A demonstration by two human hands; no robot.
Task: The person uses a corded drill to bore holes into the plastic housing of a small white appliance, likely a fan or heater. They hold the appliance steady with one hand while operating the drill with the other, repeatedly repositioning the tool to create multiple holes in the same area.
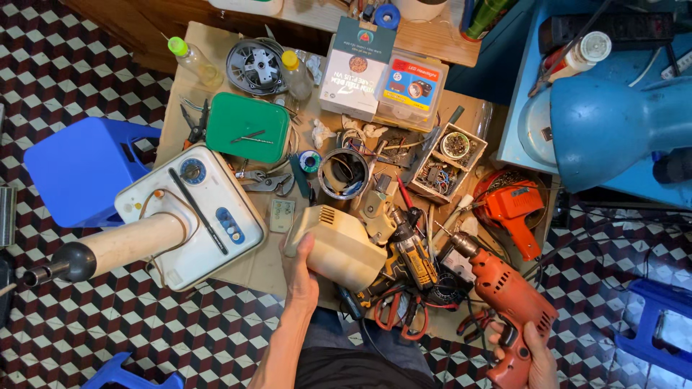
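My left hand (301, 270) grips a cream plastic motor housing (336, 245) with vent slots, held just above the cardboard-covered work surface (254, 268). My right hand (532, 356) holds the handle of an orange-red electric drill (506, 295), whose chuck (461, 243) points up-left toward the clutter. Between the two lies a yellow and black cordless drill (412, 252). A white fan base (196, 209) with a cream stem (130, 245) lies on its side to the left of the housing.
A green plastic box (249, 126), pliers (196, 126), a metal ring (344, 173), two bottles, cartons, a parts box (447, 162) and an orange soldering gun (513, 209) crowd the surface. Blue stools (83, 169) stand on the chequered floor; a blue fan body (613, 130) sits right.
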